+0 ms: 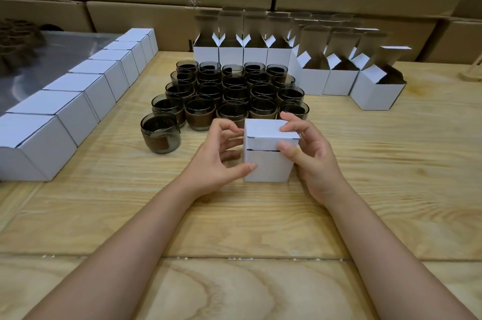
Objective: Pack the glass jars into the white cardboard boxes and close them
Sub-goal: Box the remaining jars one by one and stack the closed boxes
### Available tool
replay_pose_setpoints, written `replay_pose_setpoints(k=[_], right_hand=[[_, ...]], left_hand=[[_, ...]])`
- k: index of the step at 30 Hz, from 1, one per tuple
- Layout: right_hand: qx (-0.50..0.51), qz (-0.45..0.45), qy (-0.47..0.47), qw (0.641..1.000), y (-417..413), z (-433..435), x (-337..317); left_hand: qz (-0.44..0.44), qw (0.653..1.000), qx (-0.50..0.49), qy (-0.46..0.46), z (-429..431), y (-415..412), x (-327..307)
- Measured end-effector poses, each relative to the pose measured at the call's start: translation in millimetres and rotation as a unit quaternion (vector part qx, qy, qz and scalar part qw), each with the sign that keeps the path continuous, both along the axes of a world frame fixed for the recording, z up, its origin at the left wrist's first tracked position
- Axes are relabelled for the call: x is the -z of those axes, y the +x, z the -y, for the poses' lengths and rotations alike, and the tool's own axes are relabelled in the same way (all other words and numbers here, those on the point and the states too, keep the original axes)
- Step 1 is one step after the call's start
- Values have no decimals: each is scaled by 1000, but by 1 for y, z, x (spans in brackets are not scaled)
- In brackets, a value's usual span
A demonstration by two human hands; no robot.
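The white box (270, 152) stands upright on the counter (234, 228), held between both hands. Its lid is folded over, but a dark slit shows along the front seam, so the tuck flap looks not quite home. The jar meant for it cannot be seen.

The left hand (216, 155) cups the box's left side, thumb against the lower front corner and fingers curled toward the left wall, probably to brace it against the push. The right hand (307, 152) pinches the lid: forefinger on top and thumb on the front at the slit, a grip suited to pressing the flap in.

Just behind the box, the glass jars (229, 90) stand packed rim to rim, and a lone jar (160, 134) sits to its left, so pushing away could knock glass. Farther back and to the right, open boxes (287, 59) wait with flaps raised. Well to the left, closed boxes (78, 100) line up along the counter's edge, likely the finished row. Bare wood lies in front of the box and to its right, the safest room for sliding.
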State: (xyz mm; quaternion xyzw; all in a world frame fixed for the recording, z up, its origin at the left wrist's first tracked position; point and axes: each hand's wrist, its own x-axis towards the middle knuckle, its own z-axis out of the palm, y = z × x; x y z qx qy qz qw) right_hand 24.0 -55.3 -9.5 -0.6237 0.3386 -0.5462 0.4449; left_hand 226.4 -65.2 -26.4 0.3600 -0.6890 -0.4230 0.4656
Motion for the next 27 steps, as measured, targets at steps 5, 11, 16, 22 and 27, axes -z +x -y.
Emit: replay_pose_setpoints(k=[5,11,16,22,27], right_hand=[[-10,-15,-2,1000,-2,1,1],[-3,-16,11,1000,-4,3,0],[48,-53,9,997,-3,7,4],[101,-90,-11,991,-2,0,0],[34,-102,-37,993,7,-12,-2]], left_hand=[[-1,1000,4,-6,0,0,0],[90,988,-45,-116,-6,-2,-4],[169,955,-80,-229,-9,-2,-10],[244,886,-203,-338,-18,-15,-15],[378,763,-267,-451,-33,-23,-20]])
